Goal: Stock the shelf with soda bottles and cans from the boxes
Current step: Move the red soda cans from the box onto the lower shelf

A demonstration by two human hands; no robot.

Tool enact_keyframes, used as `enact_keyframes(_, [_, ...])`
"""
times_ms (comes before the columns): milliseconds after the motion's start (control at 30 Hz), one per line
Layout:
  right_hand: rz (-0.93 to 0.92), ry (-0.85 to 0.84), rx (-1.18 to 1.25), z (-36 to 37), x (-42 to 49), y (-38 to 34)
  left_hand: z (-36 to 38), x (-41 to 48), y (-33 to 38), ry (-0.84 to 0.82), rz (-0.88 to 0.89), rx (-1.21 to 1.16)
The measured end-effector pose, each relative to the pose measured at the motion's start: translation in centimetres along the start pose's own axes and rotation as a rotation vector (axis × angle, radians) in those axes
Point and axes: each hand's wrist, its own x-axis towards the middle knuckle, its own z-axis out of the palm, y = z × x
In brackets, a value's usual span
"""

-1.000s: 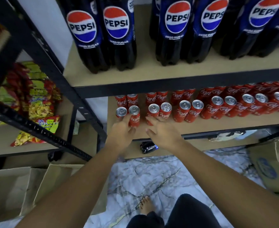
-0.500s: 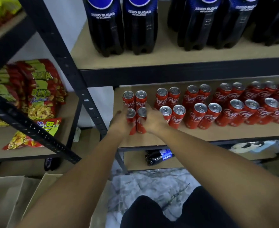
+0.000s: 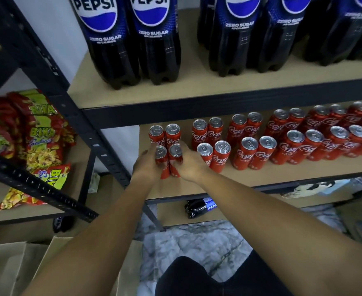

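Clasping slim cylindrical cans [image 3: 162, 153], left hand [image 3: 147, 167], right hand [image 3: 191, 166]

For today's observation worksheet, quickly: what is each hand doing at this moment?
Left hand: curled round the left front red metal cola can.
Right hand: curled round the right front red metal cola can beside it.

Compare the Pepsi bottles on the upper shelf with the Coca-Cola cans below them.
The Pepsi bottles are tall, dark, with blue labels; the Coca-Cola cans are short, red, with silver tops. The bottles stand on the upper shelf, the cans on the shelf below. The left hand and right hand hold the front-left pair of cans; no bottle is touched. Both stand upright in pairs.
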Motion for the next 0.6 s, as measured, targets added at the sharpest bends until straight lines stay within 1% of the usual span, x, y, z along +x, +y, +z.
enact_keyframes(167, [-0.053,-0.037,0.008,-2.1,-2.5,-0.4,-1.5,-1.9,2.2,0.019,0.115,0.081])
enact_keyframes(267, [-0.068,-0.049,-0.040,-4.2,-4.5,-0.3,-2.0,-3.6,3.1,0.036,0.151,0.134])
enact_keyframes(367, [-0.055,-0.051,-0.159,-6.7,-6.9,0.3,-2.3,-5.6,4.0,-0.006,0.153,0.194])
enact_keyframes(467, [-0.036,-0.055,-0.211,-9.2,-9.6,1.1,-1.9,-8.0,5.3,-0.060,0.154,0.217])
enact_keyframes(600, [-0.077,-0.061,-0.293,-11.9,-13.0,2.8,-0.6,-11.3,8.2,-0.110,0.158,0.241])
